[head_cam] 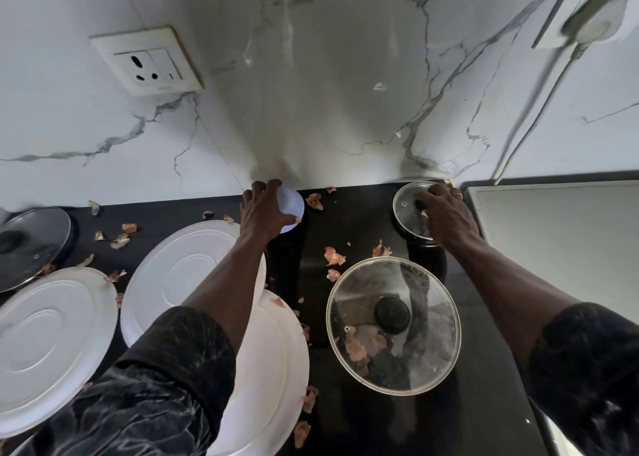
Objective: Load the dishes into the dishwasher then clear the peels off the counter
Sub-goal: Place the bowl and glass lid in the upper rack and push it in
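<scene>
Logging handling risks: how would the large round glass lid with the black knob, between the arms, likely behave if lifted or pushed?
The large round glass lid is probably stiff and breakable, being clear glass. Its black knob faces up, so lifting looks easy. Lying flat on the black counter, it would likely slide, not roll.

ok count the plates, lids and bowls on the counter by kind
white plate: 3 (the nearest may be a stack)
glass lid: 3
bowl: 1
total: 7
</scene>
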Tool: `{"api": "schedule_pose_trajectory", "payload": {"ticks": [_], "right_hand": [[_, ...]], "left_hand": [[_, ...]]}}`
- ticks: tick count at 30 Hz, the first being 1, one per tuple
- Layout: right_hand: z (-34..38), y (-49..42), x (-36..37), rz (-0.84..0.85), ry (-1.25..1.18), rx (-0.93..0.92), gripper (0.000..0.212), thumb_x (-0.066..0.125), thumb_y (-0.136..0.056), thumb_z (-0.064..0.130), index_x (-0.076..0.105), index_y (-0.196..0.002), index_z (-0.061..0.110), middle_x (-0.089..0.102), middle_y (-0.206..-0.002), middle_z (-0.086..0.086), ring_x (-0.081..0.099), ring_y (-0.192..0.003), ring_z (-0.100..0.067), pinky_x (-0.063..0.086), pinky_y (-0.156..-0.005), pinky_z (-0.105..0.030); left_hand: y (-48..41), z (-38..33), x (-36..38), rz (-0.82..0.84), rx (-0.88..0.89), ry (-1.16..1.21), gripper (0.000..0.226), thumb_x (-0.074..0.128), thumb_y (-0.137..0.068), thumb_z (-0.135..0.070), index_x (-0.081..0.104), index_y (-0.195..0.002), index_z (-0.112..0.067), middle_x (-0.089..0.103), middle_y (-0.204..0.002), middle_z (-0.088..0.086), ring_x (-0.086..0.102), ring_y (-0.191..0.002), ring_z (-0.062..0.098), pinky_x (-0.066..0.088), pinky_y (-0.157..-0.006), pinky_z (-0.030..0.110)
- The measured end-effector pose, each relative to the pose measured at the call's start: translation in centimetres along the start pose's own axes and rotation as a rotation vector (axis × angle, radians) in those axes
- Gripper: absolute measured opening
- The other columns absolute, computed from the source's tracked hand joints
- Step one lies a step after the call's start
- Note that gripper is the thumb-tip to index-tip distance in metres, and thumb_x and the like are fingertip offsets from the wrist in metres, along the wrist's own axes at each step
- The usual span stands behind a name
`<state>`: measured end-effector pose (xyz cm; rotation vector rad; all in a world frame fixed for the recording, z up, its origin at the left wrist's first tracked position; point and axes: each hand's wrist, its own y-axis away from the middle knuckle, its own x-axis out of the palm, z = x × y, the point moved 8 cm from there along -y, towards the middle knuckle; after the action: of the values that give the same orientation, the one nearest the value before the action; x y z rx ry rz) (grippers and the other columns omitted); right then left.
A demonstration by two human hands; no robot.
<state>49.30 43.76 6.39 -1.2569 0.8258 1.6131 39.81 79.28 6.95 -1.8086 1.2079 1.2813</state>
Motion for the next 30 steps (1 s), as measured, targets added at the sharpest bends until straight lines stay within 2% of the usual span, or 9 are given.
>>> {"api": "schedule_pose_trajectory", "payload": {"ticks": [8, 12, 17, 20, 24, 30], "right_hand": [[2.4, 3.2, -2.8, -0.063, -0.001, 0.006, 0.054, 0.066, -0.084, 0.000, 0.061, -0.132, 0.023, 0.053, -0.134, -0.011, 0.049, -0.118, -0.038, 0.048, -0.096, -0.047], [4.2, 6.1, -4.0, -0.098, -0.020, 0.008, 0.051, 0.059, -0.089, -0.003, 0.062, -0.133, 0.022, 0.055, -0.133, -0.011, 0.051, -0.118, -0.037, 0.048, -0.095, -0.046], [5.6, 9.9, -4.6, -0.158, -0.003, 0.023, 0.056, 0.059, -0.085, -0.006, 0.062, -0.134, 0.022, 0.057, -0.132, -0.010, 0.055, -0.115, -0.039, 0.047, -0.098, -0.046], [6.6, 11.8, -4.6, -0.178, 0.013, 0.031, 0.055, 0.060, -0.084, -0.004, 0.062, -0.132, 0.023, 0.057, -0.131, -0.011, 0.054, -0.119, -0.040, 0.040, -0.107, -0.045], [8.3, 15.3, -4.9, -0.214, -0.024, 0.062, 0.049, 0.062, -0.090, 0.005, 0.059, -0.136, 0.021, 0.056, -0.135, -0.011, 0.055, -0.117, -0.042, 0.048, -0.096, -0.044], [10.4, 21.3, -5.3, -0.261, -0.073, 0.108, 0.064, 0.072, -0.086, 0.009, 0.048, -0.145, 0.018, 0.058, -0.138, -0.013, 0.050, -0.124, -0.040, 0.044, -0.103, -0.047]], "left_hand": [[4.2, -1.5, -1.4, -0.003, 0.072, 0.053, 0.091, 0.088, -0.068, -0.044, 0.044, -0.144, -0.023, 0.043, -0.143, 0.011, 0.039, -0.130, 0.037, 0.039, -0.104, 0.048], [6.8, -2.2, -2.0, 0.010, 0.141, 0.055, 0.091, 0.089, -0.067, -0.045, 0.046, -0.143, -0.021, 0.043, -0.143, 0.011, 0.038, -0.132, 0.035, 0.039, -0.104, 0.047], [10.6, -2.4, -3.0, 0.021, 0.194, 0.091, 0.089, 0.089, -0.064, -0.047, 0.048, -0.140, -0.022, 0.045, -0.140, 0.009, 0.041, -0.130, 0.034, 0.039, -0.104, 0.046], [13.4, -2.0, -3.4, 0.029, 0.218, 0.098, 0.088, 0.087, -0.065, -0.047, 0.047, -0.139, -0.025, 0.044, -0.137, 0.008, 0.041, -0.127, 0.033, 0.036, -0.104, 0.044], [17.0, -1.2, -3.5, 0.045, 0.275, 0.073, 0.088, 0.086, -0.068, -0.046, 0.045, -0.142, -0.024, 0.042, -0.139, 0.009, 0.039, -0.130, 0.032, 0.037, -0.103, 0.043], [20.5, -1.4, -3.8, 0.044, 0.356, 0.051, 0.089, 0.085, -0.071, -0.048, 0.043, -0.145, -0.022, 0.041, -0.146, 0.010, 0.039, -0.133, 0.030, 0.038, -0.106, 0.042]]}}
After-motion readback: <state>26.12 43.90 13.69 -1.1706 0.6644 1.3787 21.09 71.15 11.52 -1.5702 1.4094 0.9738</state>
